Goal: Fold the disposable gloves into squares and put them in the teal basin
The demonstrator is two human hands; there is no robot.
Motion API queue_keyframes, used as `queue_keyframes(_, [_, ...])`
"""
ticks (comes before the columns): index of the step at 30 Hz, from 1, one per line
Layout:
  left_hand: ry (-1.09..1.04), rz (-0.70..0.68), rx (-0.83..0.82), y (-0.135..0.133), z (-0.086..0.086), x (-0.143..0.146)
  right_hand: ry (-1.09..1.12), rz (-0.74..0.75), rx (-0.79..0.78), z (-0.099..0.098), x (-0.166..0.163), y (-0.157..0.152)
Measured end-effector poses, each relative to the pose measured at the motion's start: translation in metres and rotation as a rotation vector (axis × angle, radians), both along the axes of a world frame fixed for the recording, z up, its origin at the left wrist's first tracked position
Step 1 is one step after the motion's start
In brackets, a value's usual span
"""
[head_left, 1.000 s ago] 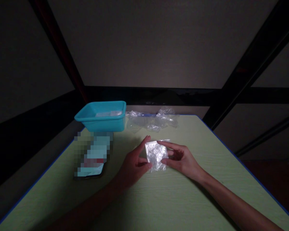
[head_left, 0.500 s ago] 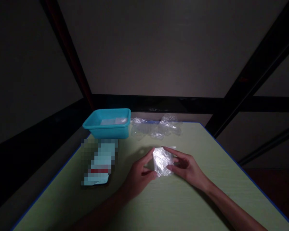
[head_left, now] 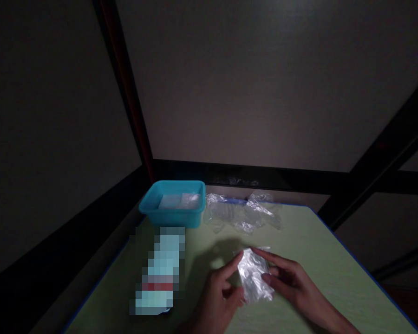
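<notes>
A folded clear plastic bag (head_left: 253,273), shiny and creased into a small square, is held between both hands just above the table. My left hand (head_left: 225,290) grips its left side, index finger at the top corner and thumb at the lower corner. On the other side my right hand (head_left: 292,280) has its index finger along the top edge and its thumb pressed on the front face. The remaining fingers of the right hand are partly hidden behind the bag.
A turquoise plastic basket (head_left: 176,218) with flat, pale packets inside stands at the back left. Crumpled clear plastic (head_left: 244,215) lies along the table's far edge. A blurred-out phone-like object (head_left: 160,269) rests at the left. The pale green table (head_left: 320,250) has a blue edge.
The whole scene sits lower and further right as the head view shifted. Both hands still hold the folded bag, with nearly the same grip.
</notes>
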State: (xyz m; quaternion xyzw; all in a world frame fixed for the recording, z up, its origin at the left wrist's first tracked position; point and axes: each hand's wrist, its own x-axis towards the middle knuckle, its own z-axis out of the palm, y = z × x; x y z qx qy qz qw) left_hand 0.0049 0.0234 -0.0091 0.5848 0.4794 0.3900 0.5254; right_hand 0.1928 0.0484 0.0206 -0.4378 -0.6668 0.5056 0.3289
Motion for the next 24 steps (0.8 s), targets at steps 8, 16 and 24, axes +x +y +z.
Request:
queue_keyframes(8, [0.687, 0.283, 0.846, 0.049, 0.038, -0.062, -0.036, -0.013, 0.014, 0.032, -0.014, 0.040])
queue_keyframes(16, [1.255, 0.351, 0.930, 0.072, 0.036, -0.077, -0.006, -0.112, 0.041, 0.045, -0.033, 0.073])
queue_keyframes(24, [1.161, 0.435, 1.008, 0.066, 0.027, -0.076, 0.012, -0.145, 0.020, 0.046, -0.046, 0.087])
